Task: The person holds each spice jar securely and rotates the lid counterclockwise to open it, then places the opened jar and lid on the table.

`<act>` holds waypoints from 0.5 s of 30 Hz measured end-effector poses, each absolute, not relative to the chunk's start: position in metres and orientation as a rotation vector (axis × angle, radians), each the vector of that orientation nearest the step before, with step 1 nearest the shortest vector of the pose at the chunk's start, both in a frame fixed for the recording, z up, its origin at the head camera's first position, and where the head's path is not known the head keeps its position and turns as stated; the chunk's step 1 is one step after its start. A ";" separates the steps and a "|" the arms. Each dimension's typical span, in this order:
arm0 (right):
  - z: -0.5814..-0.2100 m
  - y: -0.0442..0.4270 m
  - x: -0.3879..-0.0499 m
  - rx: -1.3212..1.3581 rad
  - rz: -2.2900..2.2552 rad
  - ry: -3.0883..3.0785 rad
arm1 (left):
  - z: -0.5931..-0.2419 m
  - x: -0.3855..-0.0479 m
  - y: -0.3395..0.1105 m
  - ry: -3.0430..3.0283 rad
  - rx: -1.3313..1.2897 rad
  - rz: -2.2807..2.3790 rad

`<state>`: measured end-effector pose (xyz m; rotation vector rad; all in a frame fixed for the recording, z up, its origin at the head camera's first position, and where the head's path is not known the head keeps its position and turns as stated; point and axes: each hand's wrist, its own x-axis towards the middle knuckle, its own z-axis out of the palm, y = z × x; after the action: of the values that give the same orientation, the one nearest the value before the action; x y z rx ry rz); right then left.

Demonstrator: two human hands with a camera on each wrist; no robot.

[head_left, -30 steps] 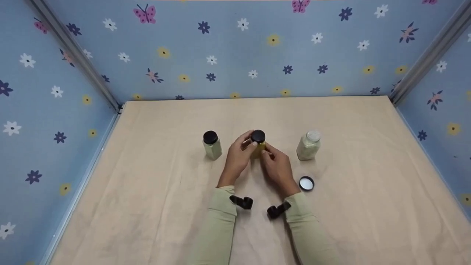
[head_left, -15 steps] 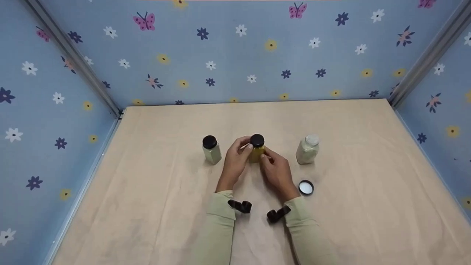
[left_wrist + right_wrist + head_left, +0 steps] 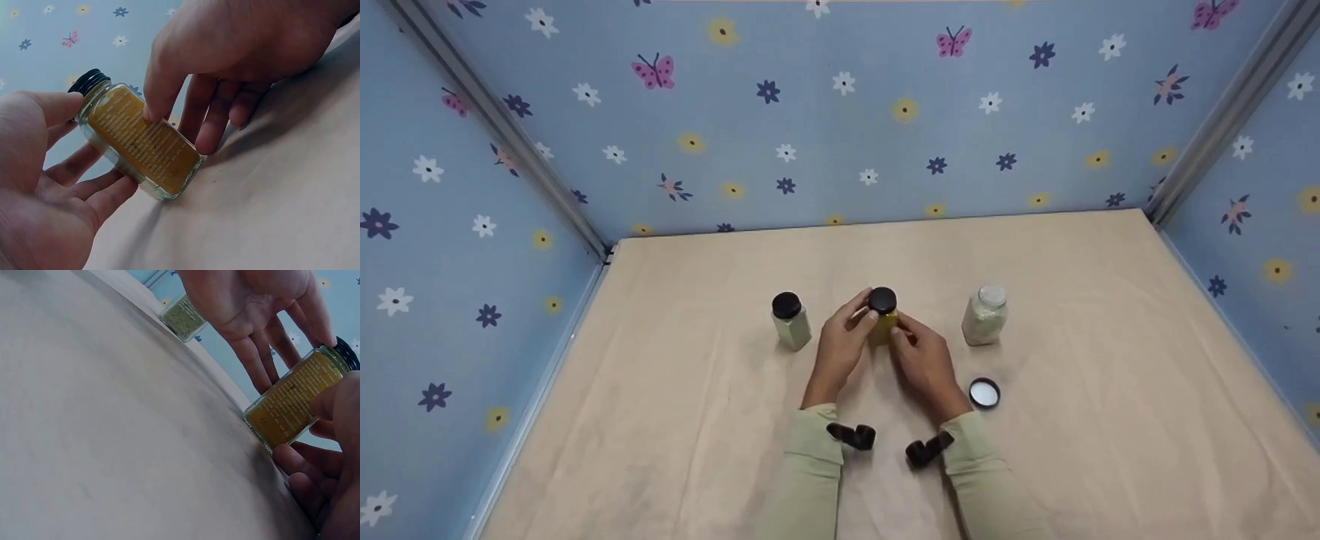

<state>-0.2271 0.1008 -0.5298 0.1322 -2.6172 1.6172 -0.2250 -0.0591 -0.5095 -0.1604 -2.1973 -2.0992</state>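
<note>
From the wearer's head, the worktop [image 3: 645, 420] is seen forward and down from well above, with a flowered wall [image 3: 825, 64] at the back and both sleeves [image 3: 806, 480] entering from below. From the left wrist, a low, tilted, close view is given along the left-hand grip [image 3: 50, 191], facing right toward the yellow jar [image 3: 143, 138]. From the right wrist, an equally close, slanted view is given along the right-hand grip [image 3: 347, 455], facing left. The worktop, yellow jar and both grips are shared by all three views; the green jar [image 3: 184, 319] is shared by head and right wrist.
</note>
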 end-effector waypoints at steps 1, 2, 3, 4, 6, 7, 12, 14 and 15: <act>-0.531 0.101 -0.226 0.130 1.623 -2.616 | -0.511 -0.224 -0.059 -2.196 -0.156 -2.094; -0.532 0.101 -0.226 0.126 1.624 -2.615 | -0.512 -0.224 -0.058 -2.190 -0.157 -2.093; -0.533 0.101 -0.226 0.129 1.627 -2.606 | -0.513 -0.223 -0.058 -2.177 -0.157 -2.096; -0.534 0.101 -0.226 0.132 1.626 -2.601 | -0.514 -0.223 -0.057 -2.159 -0.159 -2.105; -0.535 0.101 -0.226 0.135 1.626 -2.594 | -0.516 -0.223 -0.056 -2.127 -0.154 -2.116; -0.535 0.101 -0.226 0.140 1.625 -2.591 | -0.517 -0.223 -0.056 -2.112 -0.151 -2.120; -0.534 0.100 -0.225 0.135 1.622 -2.604 | -0.519 -0.222 -0.055 -2.109 -0.129 -2.074; -0.532 0.100 -0.226 0.133 1.625 -2.603 | -0.519 -0.223 -0.055 -2.120 -0.133 -2.043; -0.532 0.100 -0.226 0.130 1.627 -2.600 | -0.518 -0.224 -0.055 -2.124 -0.135 -2.031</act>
<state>-0.2259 0.0997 -0.5320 0.1297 -2.6002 1.6271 -0.2235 -0.0551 -0.5184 -0.1349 -2.1239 -2.0306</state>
